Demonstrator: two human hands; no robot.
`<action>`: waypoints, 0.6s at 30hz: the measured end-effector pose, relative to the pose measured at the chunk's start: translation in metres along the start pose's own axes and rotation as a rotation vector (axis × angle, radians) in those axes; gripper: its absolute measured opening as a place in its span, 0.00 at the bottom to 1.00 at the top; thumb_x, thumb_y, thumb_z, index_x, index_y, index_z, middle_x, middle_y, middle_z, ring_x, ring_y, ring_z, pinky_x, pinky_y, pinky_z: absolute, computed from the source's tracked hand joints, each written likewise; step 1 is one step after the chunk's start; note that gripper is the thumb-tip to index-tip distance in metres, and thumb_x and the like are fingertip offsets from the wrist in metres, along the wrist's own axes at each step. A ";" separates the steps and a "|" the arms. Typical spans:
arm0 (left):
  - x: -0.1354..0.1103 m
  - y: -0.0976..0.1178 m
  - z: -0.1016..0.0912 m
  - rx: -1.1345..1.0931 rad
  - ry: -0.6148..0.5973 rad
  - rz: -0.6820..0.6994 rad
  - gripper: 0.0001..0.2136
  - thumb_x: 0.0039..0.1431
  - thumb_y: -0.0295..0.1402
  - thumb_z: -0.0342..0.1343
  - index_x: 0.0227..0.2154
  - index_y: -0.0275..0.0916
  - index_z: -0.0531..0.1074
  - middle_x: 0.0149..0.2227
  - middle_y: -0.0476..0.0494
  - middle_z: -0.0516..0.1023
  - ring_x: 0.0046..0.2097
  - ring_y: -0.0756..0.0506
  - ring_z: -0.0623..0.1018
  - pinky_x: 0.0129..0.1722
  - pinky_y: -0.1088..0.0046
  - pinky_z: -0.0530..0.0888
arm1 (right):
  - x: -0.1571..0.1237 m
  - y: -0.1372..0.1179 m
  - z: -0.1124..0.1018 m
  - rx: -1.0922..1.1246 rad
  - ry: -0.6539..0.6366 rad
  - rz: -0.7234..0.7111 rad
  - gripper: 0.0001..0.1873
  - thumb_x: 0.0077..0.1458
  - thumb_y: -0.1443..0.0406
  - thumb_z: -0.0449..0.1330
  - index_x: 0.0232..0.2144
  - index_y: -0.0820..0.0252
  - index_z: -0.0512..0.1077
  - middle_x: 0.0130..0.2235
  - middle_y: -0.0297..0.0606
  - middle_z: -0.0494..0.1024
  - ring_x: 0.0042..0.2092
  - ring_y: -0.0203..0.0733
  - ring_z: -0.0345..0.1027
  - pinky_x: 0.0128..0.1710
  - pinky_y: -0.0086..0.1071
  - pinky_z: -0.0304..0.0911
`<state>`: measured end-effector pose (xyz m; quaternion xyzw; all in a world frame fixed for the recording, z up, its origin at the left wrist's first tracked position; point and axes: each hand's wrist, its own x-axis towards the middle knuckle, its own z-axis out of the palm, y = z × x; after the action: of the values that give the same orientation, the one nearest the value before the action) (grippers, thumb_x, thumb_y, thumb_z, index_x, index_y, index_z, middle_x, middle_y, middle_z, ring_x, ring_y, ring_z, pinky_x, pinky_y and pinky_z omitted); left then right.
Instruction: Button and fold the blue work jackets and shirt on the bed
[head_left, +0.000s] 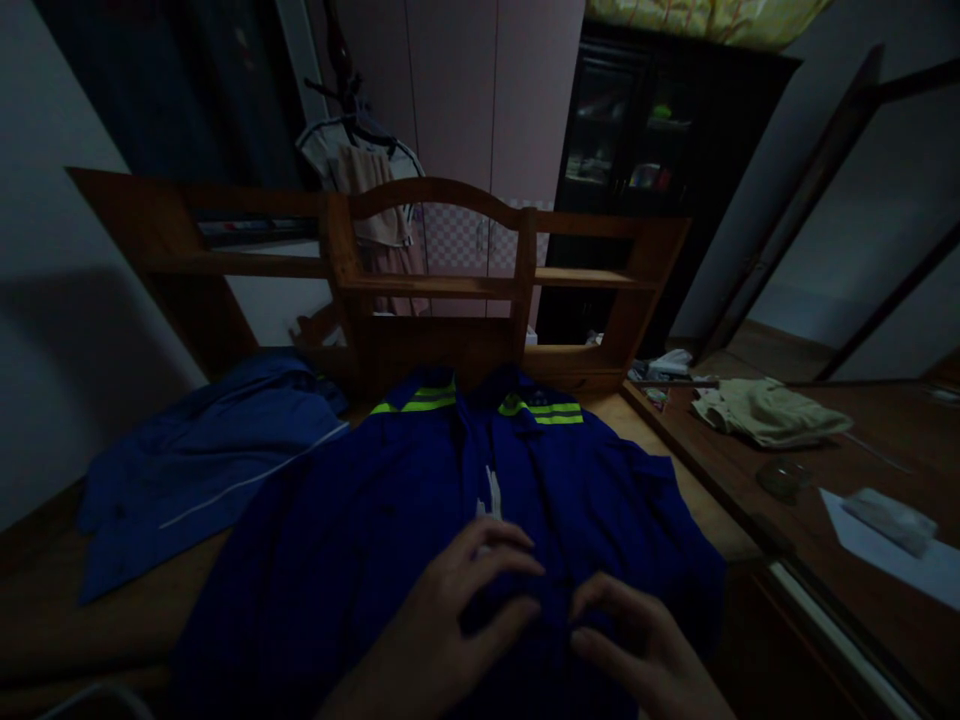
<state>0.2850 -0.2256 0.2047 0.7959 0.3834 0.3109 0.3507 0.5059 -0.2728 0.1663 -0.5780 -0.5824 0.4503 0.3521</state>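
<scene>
L hand (454,595), fingers curled w/ wide thumb gap, nothing visibly held, covers part of blue jacket (405,490) on wooden desk (716,520); R hand (641,630) nearly pinched, hold unclear. Lighter garment (210,440) L, shelf unit (433,285) behind, beige cloth (772,410) R

The left hand (439,610) is bare — slim fingers (501,562), a rounded thumb (506,626), uncovered to the wrist (367,690). The right hand (649,640) is bare too — finer detail lost in dim light.
</scene>
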 end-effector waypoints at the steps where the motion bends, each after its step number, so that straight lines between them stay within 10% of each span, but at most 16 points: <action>1: -0.014 0.002 0.008 -0.065 -0.076 -0.060 0.14 0.55 0.38 0.56 0.45 0.51 0.70 0.53 0.49 0.67 0.53 0.45 0.68 0.53 0.73 0.64 | -0.002 0.001 0.001 -0.008 -0.023 0.003 0.18 0.46 0.51 0.62 0.32 0.58 0.73 0.36 0.38 0.73 0.43 0.47 0.66 0.42 0.31 0.62; 7: -0.043 -0.026 0.041 -0.305 -0.262 -0.448 0.12 0.55 0.42 0.54 0.40 0.46 0.73 0.46 0.50 0.73 0.51 0.43 0.68 0.51 0.72 0.63 | -0.010 0.003 0.004 -0.052 -0.224 -0.026 0.15 0.48 0.54 0.62 0.37 0.55 0.73 0.41 0.35 0.73 0.48 0.45 0.64 0.50 0.32 0.57; 18: -0.059 -0.050 0.034 -0.257 -0.435 -0.436 0.12 0.51 0.39 0.58 0.41 0.49 0.75 0.46 0.53 0.74 0.49 0.46 0.70 0.50 0.75 0.63 | -0.003 0.010 0.016 0.074 -0.495 0.063 0.20 0.36 0.56 0.70 0.35 0.55 0.76 0.39 0.31 0.75 0.45 0.41 0.67 0.47 0.27 0.57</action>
<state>0.2608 -0.2628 0.1330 0.6921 0.4184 0.0970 0.5801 0.4947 -0.2782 0.1518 -0.4546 -0.6157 0.6098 0.2058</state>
